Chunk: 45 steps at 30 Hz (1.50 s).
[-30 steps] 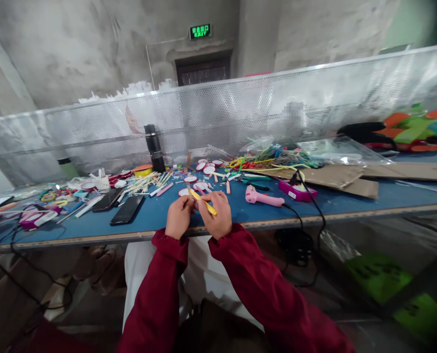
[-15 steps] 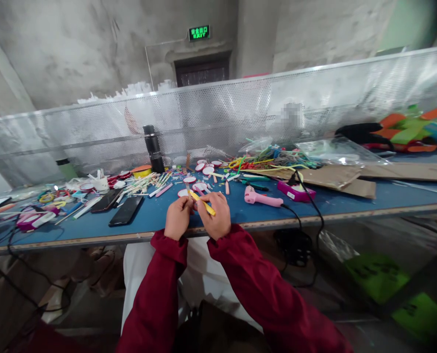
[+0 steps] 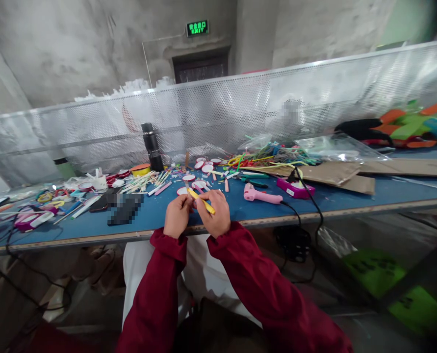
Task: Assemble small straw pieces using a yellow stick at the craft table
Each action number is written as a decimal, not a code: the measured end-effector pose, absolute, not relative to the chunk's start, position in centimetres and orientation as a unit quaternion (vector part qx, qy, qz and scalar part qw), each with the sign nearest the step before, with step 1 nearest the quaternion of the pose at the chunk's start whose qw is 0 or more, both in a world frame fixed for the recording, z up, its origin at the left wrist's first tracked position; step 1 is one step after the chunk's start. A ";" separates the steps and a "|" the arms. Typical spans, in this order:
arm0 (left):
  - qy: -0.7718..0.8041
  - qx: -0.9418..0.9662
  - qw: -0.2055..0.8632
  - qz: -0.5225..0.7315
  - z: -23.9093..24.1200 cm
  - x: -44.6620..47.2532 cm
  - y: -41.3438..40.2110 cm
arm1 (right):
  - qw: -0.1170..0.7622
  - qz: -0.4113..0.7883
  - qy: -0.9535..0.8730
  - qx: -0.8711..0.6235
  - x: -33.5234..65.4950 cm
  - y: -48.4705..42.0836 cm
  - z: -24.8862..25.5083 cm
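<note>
Presently, the right hand [image 3: 218,212] grips a yellow-handled cutter [image 3: 208,207] near the bench's [image 3: 237,210] front edge.
Wall sign [image 3: 197,28] reads "EXIT"; the cutter's long axis slants, tip pointing forward-left; the left hand [image 3: 176,214] is closed, its contents hidden; bare surface separates the right hand from the pink tool [image 3: 264,197].
</note>
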<state>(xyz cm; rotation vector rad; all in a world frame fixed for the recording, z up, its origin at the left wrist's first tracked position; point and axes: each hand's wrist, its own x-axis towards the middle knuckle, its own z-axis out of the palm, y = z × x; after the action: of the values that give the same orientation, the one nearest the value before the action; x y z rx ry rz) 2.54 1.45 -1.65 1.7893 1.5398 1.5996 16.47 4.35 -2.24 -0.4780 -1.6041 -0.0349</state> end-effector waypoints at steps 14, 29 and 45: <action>0.537 0.625 0.137 0.549 -1.5 2.5 1.4 | 0.666 -0.015 -0.715 -0.213 16.4 4.3 -2.1; 0.536 0.620 0.142 0.555 -1.7 2.5 1.5 | 0.668 -0.014 -0.709 -0.227 16.4 4.4 -2.3; 0.537 0.617 0.146 0.557 -1.5 2.6 1.4 | 0.676 -0.023 -0.698 -0.233 16.4 4.4 -2.3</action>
<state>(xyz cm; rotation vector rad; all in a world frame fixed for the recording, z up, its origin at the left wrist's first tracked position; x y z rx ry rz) 2.59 1.36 -1.53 1.7756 1.5460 1.6043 16.36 4.44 -2.35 -0.5243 -1.5701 -0.0516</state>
